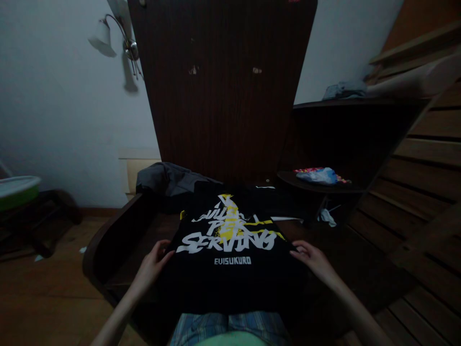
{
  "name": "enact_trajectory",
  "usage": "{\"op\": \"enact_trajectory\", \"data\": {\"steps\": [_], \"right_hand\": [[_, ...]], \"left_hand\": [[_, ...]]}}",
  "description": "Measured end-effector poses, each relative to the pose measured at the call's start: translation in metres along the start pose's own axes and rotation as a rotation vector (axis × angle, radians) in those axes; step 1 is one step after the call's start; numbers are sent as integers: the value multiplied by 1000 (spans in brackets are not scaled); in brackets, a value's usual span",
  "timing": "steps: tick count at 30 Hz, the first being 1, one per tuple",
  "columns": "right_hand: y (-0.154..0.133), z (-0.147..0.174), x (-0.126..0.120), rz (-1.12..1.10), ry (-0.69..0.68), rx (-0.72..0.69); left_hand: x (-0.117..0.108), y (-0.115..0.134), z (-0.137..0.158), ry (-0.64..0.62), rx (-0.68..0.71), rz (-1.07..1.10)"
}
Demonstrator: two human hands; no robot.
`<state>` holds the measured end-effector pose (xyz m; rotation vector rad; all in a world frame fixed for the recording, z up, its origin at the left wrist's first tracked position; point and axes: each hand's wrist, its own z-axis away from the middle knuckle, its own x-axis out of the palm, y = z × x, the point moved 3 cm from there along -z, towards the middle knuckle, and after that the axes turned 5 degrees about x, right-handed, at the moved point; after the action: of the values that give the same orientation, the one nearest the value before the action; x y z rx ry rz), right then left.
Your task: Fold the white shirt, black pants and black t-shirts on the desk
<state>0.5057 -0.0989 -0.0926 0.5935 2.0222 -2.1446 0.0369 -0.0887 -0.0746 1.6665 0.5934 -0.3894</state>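
A black T-shirt (230, 274) with white lettering and yellow marks lies spread over a dark wooden surface in front of me. My left hand (158, 259) pinches its left edge between thumb and fingers. On the opposite edge, my right hand (308, 254) grips the cloth the same way. Between the two hands the fabric is stretched fairly flat, and the words "PER SERVING" can be read. Its near part hangs down towards my lap, too dark to make out well.
Grey cloth (167, 178) is heaped at the back left of the dark wooden furniture (122, 250). A tall dark panel (223, 96) rises behind. To the right, a corner shelf (324, 187) bears a plastic bag (320, 176). A green-rimmed basin (18, 192) stands far left.
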Motion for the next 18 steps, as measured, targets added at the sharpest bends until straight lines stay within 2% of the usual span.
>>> {"op": "enact_trajectory", "data": {"steps": [2,5,12,15,18], "right_hand": [[-2,-2,-3,-25,-33,2],[-3,-4,-7,-21,0,-14],[8,4,-7,-27,114,-58],[11,9,-7,16,179,-71],[11,11,-8,-14,176,-71]], "left_hand": [[-3,-3,-3,-2,4,9],[-8,-7,-6,-24,8,25],[-8,-2,1,-234,-52,219],[-7,1,2,-229,-61,253],[-8,2,0,-185,-52,258]]}}
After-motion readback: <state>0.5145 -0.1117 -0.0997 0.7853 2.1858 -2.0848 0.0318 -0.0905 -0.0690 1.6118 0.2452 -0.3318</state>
